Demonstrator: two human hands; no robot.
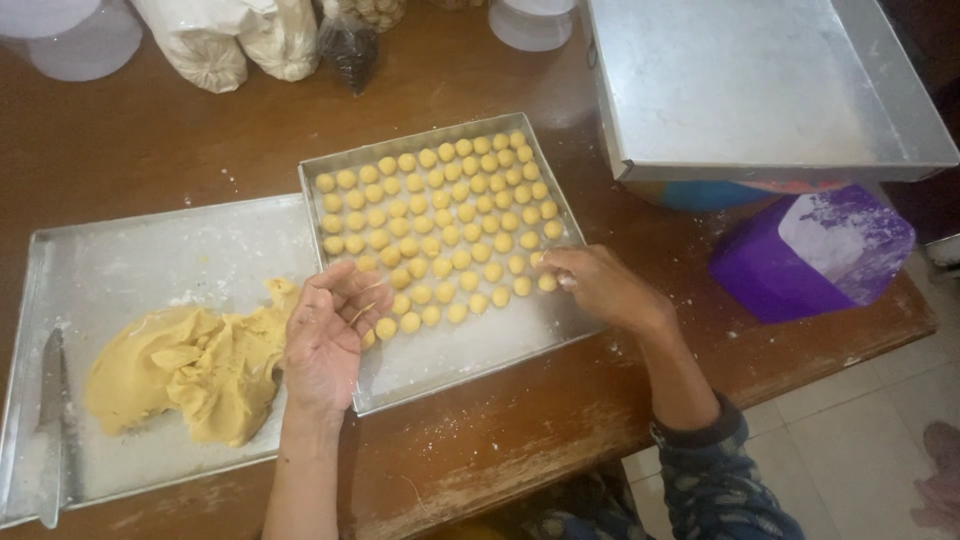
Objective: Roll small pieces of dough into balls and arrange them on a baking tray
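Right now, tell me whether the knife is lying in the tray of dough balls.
No, the knife lies at the left edge of the floured tray beside the dough lump.

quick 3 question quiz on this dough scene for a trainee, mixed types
1. True or false: the right hand touches a dough ball in the square tray.
2. Where does the dough lump lie? A) on the flat tray, B) in the square tray, C) on the purple box.
3. Fill in: the knife lies along the flat tray's ____ edge.

Key
1. True; its fingers meet a ball at the end of a row.
2. A; the left hand, palm up and open, is beside it.
3. Left.
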